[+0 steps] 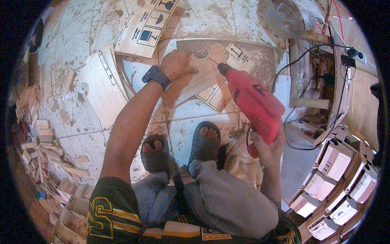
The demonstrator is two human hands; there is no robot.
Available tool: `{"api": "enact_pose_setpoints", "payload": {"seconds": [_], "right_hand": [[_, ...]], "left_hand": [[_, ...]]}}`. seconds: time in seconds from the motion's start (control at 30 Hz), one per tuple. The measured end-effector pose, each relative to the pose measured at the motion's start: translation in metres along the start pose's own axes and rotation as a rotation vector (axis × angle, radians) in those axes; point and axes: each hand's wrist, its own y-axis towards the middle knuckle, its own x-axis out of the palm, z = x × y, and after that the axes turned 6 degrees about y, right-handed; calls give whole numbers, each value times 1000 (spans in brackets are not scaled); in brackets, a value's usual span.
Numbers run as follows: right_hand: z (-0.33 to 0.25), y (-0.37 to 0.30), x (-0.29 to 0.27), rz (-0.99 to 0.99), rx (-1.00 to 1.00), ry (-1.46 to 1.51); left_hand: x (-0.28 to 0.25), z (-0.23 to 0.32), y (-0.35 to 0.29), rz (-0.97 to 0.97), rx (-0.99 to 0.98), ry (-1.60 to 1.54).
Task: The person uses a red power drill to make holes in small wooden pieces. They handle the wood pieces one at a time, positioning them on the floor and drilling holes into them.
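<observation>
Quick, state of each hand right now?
Left hand: on the wooden board; cannot tell whether open or closed.
Right hand: closed, holding the red power drill.

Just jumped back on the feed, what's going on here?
The person's left hand rests on a flat wooden panel, while the right hand grips a red power drill. The drill's thin bit points toward the panel; whether it touches the wood is hard to tell. Other wooden panels lie on the tiled floor to the left.
</observation>
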Motion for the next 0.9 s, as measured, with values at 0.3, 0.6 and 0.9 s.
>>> {"api": "enact_pose_setpoints", "payload": {"seconds": [0.3,0.6,0.9], "right_hand": [[-22,-4,-1,-47,12,-69],[-46,-4,9,-57,-63,-110],[-39,0,5,-90,-79,-138]], "left_hand": [[10,1,-7,139,71,59],[15,3,-15,183,86,63],[2,15,-20,98,18,54]]}}
